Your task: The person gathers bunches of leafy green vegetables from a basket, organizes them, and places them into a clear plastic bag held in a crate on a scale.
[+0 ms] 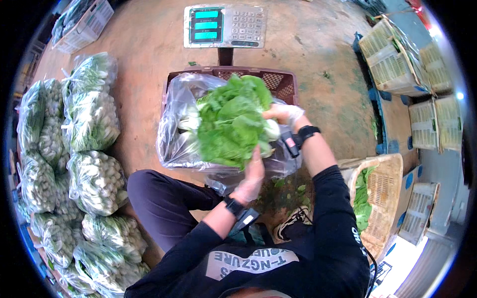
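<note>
Over a dark red plastic crate [231, 69] lined with a clear plastic bag [173, 123], a bunch of leafy greens [234, 119] with pale stems lies between my hands. My right hand [282, 113], in a clear thin glove, grips the bunch at its white stems on the right. My left hand [251, 178], gloved likewise, touches the bunch's lower edge with its fingers, partly blurred. White-stemmed greens [189, 124] lie in the bag on the left side. The crate stands at the foot of a digital platform scale, whose display head [224, 26] rises behind it.
Several clear bags packed with greens [97, 182] are stacked on the floor at the left. To the right stands a large pale crate [385, 201] with loose leaves inside. More ventilated crates [391, 56] stand at the upper right, and another crate [87, 28] at the upper left.
</note>
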Tool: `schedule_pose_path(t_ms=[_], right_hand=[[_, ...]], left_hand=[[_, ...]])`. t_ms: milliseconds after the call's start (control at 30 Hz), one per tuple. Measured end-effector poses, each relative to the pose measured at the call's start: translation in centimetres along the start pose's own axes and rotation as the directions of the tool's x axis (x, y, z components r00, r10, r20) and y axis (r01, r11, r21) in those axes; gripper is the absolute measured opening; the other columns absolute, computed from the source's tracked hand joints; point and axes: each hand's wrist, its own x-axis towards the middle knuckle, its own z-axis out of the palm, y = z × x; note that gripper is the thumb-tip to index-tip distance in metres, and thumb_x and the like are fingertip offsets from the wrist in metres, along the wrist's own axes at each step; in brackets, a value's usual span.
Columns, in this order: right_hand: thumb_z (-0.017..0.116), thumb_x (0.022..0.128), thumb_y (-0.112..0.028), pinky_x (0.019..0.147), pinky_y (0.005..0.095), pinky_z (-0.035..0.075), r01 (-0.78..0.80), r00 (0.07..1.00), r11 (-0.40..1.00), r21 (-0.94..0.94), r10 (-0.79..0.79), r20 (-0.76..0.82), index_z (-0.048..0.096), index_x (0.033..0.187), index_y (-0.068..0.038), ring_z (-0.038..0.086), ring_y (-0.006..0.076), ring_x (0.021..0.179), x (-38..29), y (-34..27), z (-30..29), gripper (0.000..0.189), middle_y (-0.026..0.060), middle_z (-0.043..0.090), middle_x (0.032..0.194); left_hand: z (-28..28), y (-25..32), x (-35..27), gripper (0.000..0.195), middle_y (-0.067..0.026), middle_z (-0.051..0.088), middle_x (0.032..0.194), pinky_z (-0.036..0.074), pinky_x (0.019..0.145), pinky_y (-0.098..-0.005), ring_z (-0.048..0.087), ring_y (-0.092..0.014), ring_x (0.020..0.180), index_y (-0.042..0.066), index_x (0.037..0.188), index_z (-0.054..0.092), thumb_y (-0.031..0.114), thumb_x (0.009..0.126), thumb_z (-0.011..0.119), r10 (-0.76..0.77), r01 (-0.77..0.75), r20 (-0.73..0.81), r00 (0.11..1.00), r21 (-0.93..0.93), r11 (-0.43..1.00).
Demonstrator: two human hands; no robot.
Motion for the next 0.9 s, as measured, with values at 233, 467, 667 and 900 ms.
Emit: schedule_pose_path(t_ms=[233,467,667,900], right_hand=[[0.077,0.055,-0.032,0.084,0.0315,0.044,-0.137,0.978,0.321,-0.937,-0.108,-0.180,0.051,0.110,0.005,0.057,0.0266,0.095,0.2,-4.7,-0.7,0.071,0.0181,0.059,0.104],[0.075,0.053,-0.038,0.090,0.0361,0.040,-0.272,0.891,0.035,-0.962,-0.369,-0.265,0.038,0.119,0.007,0.049,0.0351,0.105,-1.1,-5.2,2.0,0.088,0.0255,0.051,0.110],[0.078,0.053,-0.031,0.090,0.0371,0.040,-0.412,0.858,-0.029,-0.911,-0.351,-0.377,0.031,0.123,0.005,0.047,0.0362,0.107,0.7,-3.0,0.3,0.092,0.0245,0.047,0.115],[0.079,0.052,-0.032,0.097,0.0398,0.033,-0.410,0.850,-0.031,-0.912,-0.376,-0.369,0.023,0.130,0.002,0.034,0.0360,0.120,-1.2,-2.3,2.2,0.101,0.0242,0.033,0.130]], left_hand=[[4.6,-4.7,7.6,0.066,-0.0023,0.049,0.117,0.030,0.096,-0.0411,0.038,-0.023,0.113,0.011,0.123,0.042,0.058,0.077,0.051,-0.599,0.658,0.299,0.743,-0.495,0.568],[4.4,-6.5,10.5,0.053,-0.0105,0.051,0.103,0.047,0.078,-0.0347,0.052,-0.025,0.089,0.006,0.113,0.045,0.042,0.077,0.059,-0.457,0.688,0.530,0.714,-0.652,0.319],[4.8,-7.4,11.1,0.058,-0.0171,0.051,0.092,0.050,0.076,-0.0299,0.055,-0.023,0.078,-0.003,0.109,0.041,0.041,0.077,0.063,-0.769,0.838,0.350,0.535,-0.331,0.433],[0.4,0.1,4.8,0.042,-0.0237,0.052,0.109,0.047,0.084,-0.0371,0.056,-0.029,0.095,-0.003,0.119,0.040,0.018,0.086,0.053,-0.499,0.689,0.675,0.544,-0.020,0.724]])
